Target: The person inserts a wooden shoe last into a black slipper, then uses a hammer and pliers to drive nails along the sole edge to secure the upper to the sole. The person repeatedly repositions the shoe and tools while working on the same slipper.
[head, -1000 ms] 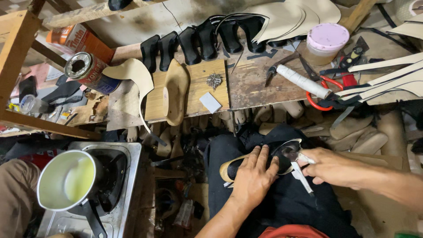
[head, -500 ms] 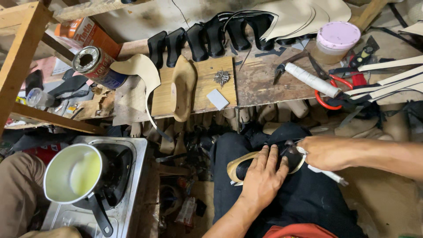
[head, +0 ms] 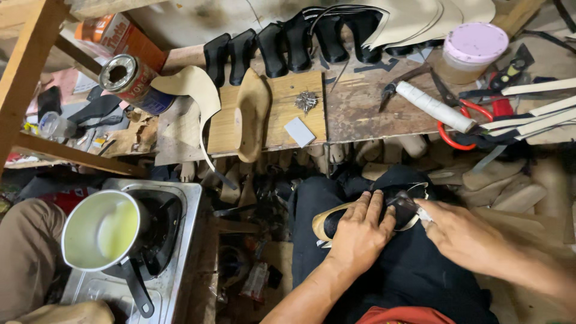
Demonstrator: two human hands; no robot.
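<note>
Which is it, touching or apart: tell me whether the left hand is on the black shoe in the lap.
Touching. The head view shows the left hand pressed flat on the black shoe, fingers spread over it.

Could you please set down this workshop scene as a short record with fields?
Place: cluttered wooden workbench, seen from above
Left hand: pressed flat on a black shoe upper with a tan sole on the lap
Right hand: at the shoe's far end, gripping a small tool that is mostly hidden
On the bench: tan shoe last, pile of tacks, white roll, pink-lidded jar, row of black heels
Lower left: saucepan of pale liquid on a stove
</note>
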